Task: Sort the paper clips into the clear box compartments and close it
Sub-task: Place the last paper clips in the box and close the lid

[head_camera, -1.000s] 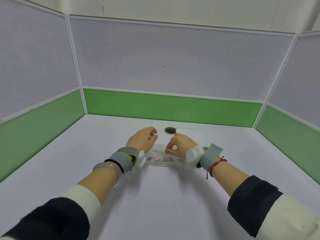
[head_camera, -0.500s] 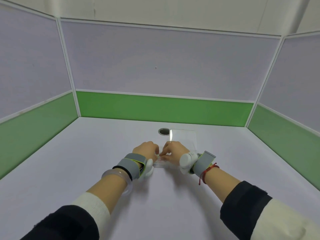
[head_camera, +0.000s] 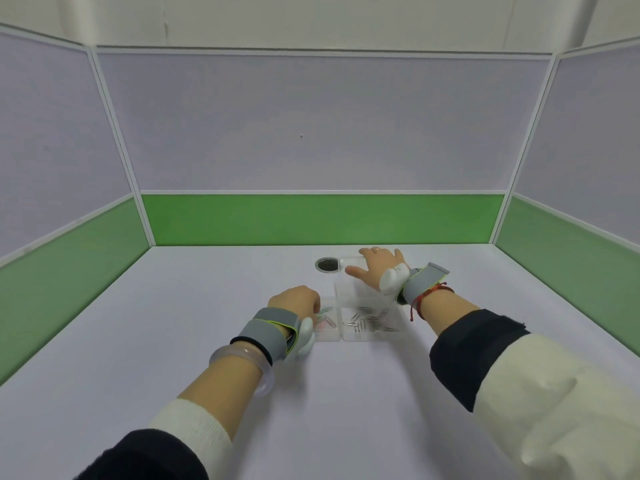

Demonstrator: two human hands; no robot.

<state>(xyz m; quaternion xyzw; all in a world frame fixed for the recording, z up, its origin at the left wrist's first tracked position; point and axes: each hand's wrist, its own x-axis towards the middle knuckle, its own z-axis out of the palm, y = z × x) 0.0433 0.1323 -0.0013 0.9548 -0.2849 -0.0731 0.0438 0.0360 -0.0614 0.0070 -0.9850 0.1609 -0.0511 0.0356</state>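
The clear box (head_camera: pixel 360 338) lies on the white desk (head_camera: pixel 173 341), with its see-through lid (head_camera: pixel 349 287) standing up at the back. Coloured paper clips (head_camera: pixel 325 323) are in its left compartment and silver paper clips (head_camera: pixel 367 323) in its right one. My left hand (head_camera: pixel 294 301) curls against the box's left side and holds it. My right hand (head_camera: pixel 379 266) grips the lid's top edge, fingers over the top and thumb in front.
A round cable hole (head_camera: pixel 327 265) sits in the desk just behind and left of the lid. Green and lilac partition walls (head_camera: pixel 322 220) close the desk on three sides. Both wrists wear grey straps.
My right hand has left the front of the box and reached back to the lid's top edge. My left hand has shifted to the box's left side, which uncovers the clips.
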